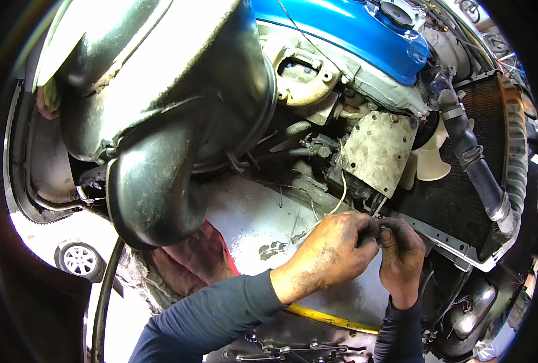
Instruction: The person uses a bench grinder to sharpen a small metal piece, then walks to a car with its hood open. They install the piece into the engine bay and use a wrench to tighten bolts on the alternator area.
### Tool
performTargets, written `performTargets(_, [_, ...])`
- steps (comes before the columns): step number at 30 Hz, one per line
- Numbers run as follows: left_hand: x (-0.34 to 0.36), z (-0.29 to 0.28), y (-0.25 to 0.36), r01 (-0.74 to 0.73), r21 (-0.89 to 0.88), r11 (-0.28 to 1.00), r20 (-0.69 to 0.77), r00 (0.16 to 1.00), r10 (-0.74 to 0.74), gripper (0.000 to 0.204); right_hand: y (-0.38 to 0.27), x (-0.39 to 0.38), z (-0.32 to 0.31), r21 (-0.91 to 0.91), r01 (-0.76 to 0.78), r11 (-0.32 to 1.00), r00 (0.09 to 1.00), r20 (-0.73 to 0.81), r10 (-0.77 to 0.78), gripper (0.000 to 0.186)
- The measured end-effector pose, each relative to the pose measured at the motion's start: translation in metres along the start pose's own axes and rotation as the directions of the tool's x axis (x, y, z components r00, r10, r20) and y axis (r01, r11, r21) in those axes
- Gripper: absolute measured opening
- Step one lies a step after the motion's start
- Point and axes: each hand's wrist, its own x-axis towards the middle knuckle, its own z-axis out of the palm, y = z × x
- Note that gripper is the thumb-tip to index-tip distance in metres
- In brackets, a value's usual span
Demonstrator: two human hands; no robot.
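1. Head view, L hand (326,248): we see it come in from lower L in a dark sleeve (214,317), back of hand up & smudged. Fingers curled well in, thumb side meeting the R hand; whatever's btwn the tips is hidden, so we can't tell what it grips.
2. R hand (402,257): also smudged, just beside the L, thumb bent over curled fingers, almost no gap. We can't make out what, if anything, it pinches.
3. Pale wire (344,187): hangs in front of the engine's lower part, bends down twd the L hand & passes out of sight by it; we can't tell if the fingers have it.
4. Above the hands: grey bolted plate (375,151) w/ holes; to its R, off-white fan (432,160), then radiator (462,139) w/ black hose (478,172) running down in front.
5. Top ctr: blue engine cover (341,36).
6. Upper L: big black duct (151,187), curved end down; below it, red cloth (187,257).
7. Below the hands: yellow strip (329,318), partly behind the L forearm. Far L we see a car wheel (79,259).
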Motion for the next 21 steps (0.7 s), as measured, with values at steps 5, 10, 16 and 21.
performTargets(5, [-0.004, 0.003, -0.003, -0.003, 0.211, 0.978, -0.03, 1.0, 0.009, 0.031, -0.001, 0.029, -0.009, -0.101, -0.044, 0.994, 0.996, 0.067, 0.051, 0.013])
performTargets(10, [-0.006, 0.007, -0.009, -0.04, 0.612, 0.789, -0.008, 0.998, 0.057, 0.03, 0.024, 0.1, -0.005, -0.44, 0.43, 0.789, 0.899, 0.128, -0.418, 0.011])
performTargets(16, [-0.007, 0.01, -0.011, -0.043, 0.666, 0.745, 0.032, 0.999, 0.029, 0.03, 0.048, 0.18, 0.042, -0.456, 0.622, 0.637, 0.783, 0.378, -0.494, 0.017])
performTargets(21, [-0.011, 0.013, -0.011, -0.041, 0.696, 0.717, 0.094, 0.995, -0.034, 0.03, 0.049, 0.225, 0.044, -0.51, 0.632, 0.583, 0.758, 0.564, -0.328, 0.022])
